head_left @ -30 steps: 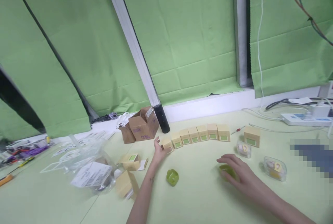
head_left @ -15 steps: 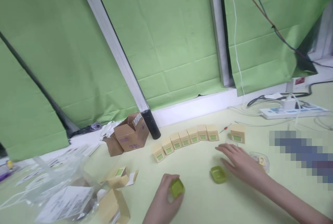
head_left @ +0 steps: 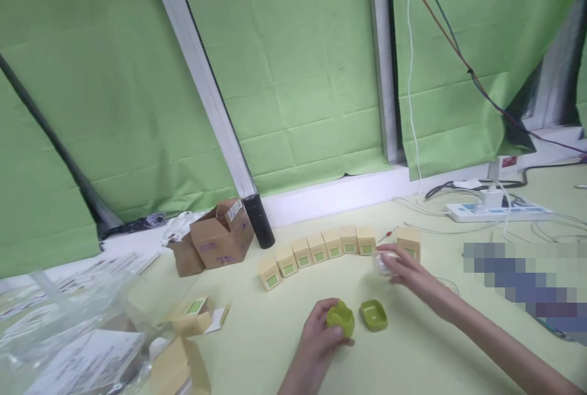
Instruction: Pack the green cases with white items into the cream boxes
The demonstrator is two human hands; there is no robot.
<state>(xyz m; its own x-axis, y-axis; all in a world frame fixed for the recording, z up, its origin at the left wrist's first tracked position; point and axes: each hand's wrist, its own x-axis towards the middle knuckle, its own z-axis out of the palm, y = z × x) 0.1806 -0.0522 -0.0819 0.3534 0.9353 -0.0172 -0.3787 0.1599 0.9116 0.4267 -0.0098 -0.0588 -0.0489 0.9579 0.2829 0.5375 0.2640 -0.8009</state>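
My left hand (head_left: 321, 331) is closed round a green cup (head_left: 340, 319) with a wavy rim, held above the table. Just right of it a square green dish (head_left: 373, 315) rests on the table, touched by neither hand. Farther back, the fingers of my right hand (head_left: 403, 265) pinch a small clear plastic piece (head_left: 385, 262); its contents are too blurred to make out. Beyond the hands, several small cardboard boxes (head_left: 317, 249) with green labels stand in a curved row. One more such box (head_left: 409, 241) stands apart, partly behind my right hand.
An open brown carton (head_left: 224, 239) and a black cylinder (head_left: 259, 221) stand at the back. Opened small boxes (head_left: 192, 317) and clear plastic bags (head_left: 68, 328) lie at left. Back right holds a power strip (head_left: 498, 210) with cables; a clear packet (head_left: 449, 285) lies behind my right forearm.
My left hand has moved right with the green cup, turning it and bringing it near the dish. My right hand has closed on the clear piece and lifted it. The view has shifted slightly.
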